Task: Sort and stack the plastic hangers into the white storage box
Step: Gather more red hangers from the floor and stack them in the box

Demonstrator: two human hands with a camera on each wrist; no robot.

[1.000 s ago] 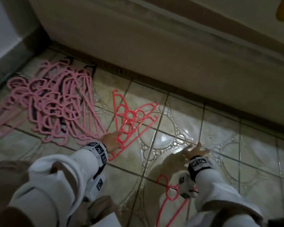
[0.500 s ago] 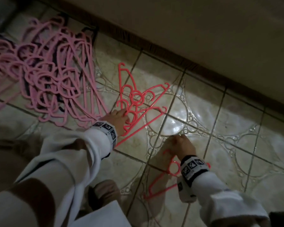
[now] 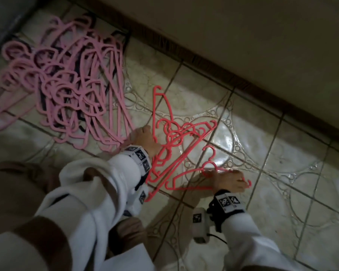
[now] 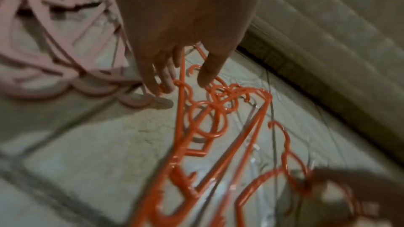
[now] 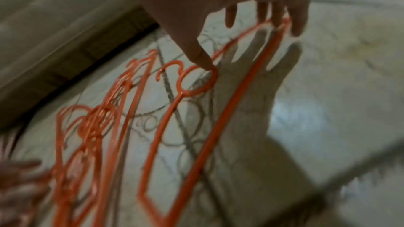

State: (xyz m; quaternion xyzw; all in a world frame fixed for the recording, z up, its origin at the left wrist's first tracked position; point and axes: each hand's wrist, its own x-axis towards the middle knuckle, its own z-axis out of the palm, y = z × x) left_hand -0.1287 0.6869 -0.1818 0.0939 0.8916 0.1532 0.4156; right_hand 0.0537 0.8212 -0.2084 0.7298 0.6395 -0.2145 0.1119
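A loose heap of pink hangers lies on the tiled floor at the upper left. Beside it, in the middle, is a small pile of red hangers. My left hand rests on the near edge of that pile. In the left wrist view its straight fingers and thumb touch the red hangers. My right hand holds a single red hanger just right of the pile. In the right wrist view my right thumb is at the hanger's ring and my fingers are at its far corner. No white box is in view.
A beige wall or furniture side with a dark base strip runs diagonally behind the hangers. Glossy patterned floor tiles spread to the right. My knees and white sleeves fill the lower left.
The right hand has brought the single red hanger up from the lower floor to just beside the red pile. The left hand has stayed on the pile.
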